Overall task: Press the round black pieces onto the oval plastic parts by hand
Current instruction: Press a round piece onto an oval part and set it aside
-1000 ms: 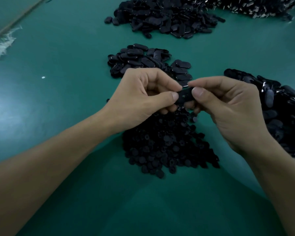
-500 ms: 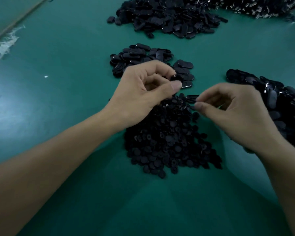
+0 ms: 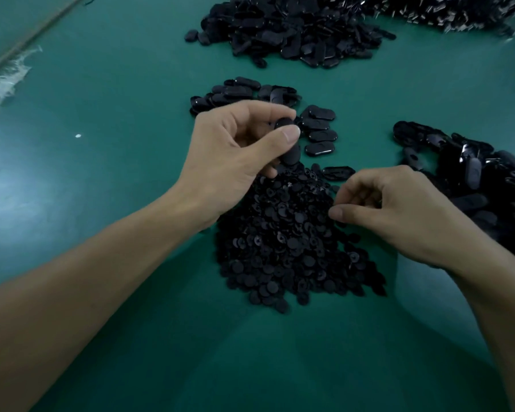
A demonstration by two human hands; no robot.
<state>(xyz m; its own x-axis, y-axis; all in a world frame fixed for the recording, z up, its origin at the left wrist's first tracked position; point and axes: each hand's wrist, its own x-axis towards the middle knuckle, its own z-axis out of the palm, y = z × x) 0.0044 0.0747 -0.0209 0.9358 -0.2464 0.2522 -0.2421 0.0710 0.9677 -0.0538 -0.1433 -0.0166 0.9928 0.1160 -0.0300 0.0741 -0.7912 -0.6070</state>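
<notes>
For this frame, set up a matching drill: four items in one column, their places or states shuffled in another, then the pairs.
1. left hand
2. right hand
3. round black pieces
4. white speck

A. on the bare green table, left of the left hand
B. heaped between the forearms
C. pinches an oval part
D. curled fingers at the heap's right edge

Pairs: 1-C, 2-D, 3-B, 4-A.

A green table (image 3: 101, 203) bears a central pile of round black pieces (image 3: 289, 248), a small cluster of oval parts (image 3: 238, 92) just beyond it, a big far heap (image 3: 295, 31) and a right-hand heap (image 3: 488, 179).
</notes>
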